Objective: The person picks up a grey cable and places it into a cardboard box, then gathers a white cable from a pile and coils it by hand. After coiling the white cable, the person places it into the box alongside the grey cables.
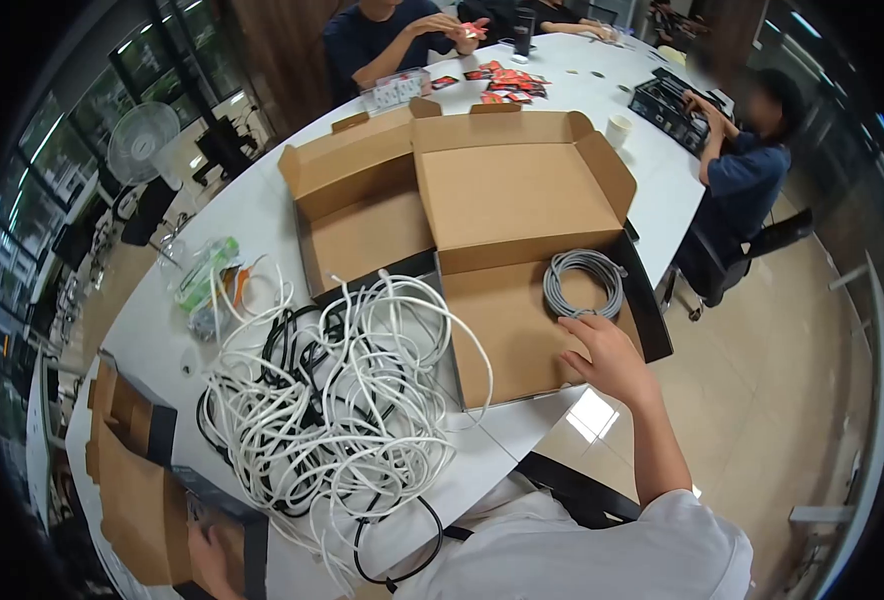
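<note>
A coil of grey cable (584, 284) lies at the back right of an open cardboard box (502, 345). My right hand (607, 358) is over this box just in front of the coil, its fingers apart and holding nothing. My left hand (208, 556) reaches into another open box (142, 515) at the lower left, with fingers stretched out. Near its fingertips is something small and greyish that I cannot make out. Between my hands a big tangle of white cables (347, 410) spreads over the table, with black cables (297, 350) mixed in.
A third open box (362, 230) stands behind the tangle. A green plastic bag (209, 272) is at the left and a paper cup (619, 131) at the right. Across the white table (162, 320), people handle red packets (507, 82) and a black device (674, 110).
</note>
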`<state>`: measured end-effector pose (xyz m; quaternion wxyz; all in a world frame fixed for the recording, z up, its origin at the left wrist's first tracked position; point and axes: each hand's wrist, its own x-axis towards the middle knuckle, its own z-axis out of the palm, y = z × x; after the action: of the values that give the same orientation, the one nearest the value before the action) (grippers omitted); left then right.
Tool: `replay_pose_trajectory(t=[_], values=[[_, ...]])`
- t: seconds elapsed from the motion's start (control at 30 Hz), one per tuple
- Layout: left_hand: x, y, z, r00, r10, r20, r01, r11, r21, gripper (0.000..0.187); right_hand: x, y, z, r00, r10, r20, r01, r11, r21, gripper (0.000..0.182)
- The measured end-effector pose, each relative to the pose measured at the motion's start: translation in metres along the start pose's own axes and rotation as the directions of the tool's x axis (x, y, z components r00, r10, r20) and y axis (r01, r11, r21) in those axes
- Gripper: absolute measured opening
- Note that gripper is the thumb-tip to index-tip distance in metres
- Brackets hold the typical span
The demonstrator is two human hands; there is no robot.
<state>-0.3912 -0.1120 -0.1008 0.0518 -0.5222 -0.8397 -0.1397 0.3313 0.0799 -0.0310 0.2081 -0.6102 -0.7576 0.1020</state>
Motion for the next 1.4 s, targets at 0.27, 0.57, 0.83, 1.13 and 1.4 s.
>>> replay_pose_trajectory(t=[0.27,0.57,0.83,1.13,1.4], values=[[0.015,0.215,-0.129,0.940,0.099,-0.326,-0.274,0.788,-0.552,0.029,-0.010,0.007,0.002,0.998,0.049,-0.046,-0.045,0.995,0.093,0.033],[0.017,0.523,-0.123,-0.061,0.965,-0.255,-0.998,-0.050,0.050,0.019,-0.025,0.014,0.011,0.987,0.107,-0.122,-0.085,0.980,0.178,0.025],[0.020,0.618,0.015,-0.188,0.974,0.124,-0.982,-0.189,0.001,0.010,-0.030,0.017,0.000,0.994,0.101,-0.037,-0.093,0.982,0.167,0.030],[0.019,0.619,0.079,0.043,0.938,0.344,-0.997,0.061,-0.043,0.013,-0.038,0.019,0.002,0.971,-0.106,0.214,0.090,0.992,0.085,0.035],[0.021,0.598,0.021,0.272,0.936,0.222,-0.957,0.288,-0.040,0.043,-0.034,0.015,0.006,0.975,-0.040,0.217,0.044,0.999,-0.014,0.025]])
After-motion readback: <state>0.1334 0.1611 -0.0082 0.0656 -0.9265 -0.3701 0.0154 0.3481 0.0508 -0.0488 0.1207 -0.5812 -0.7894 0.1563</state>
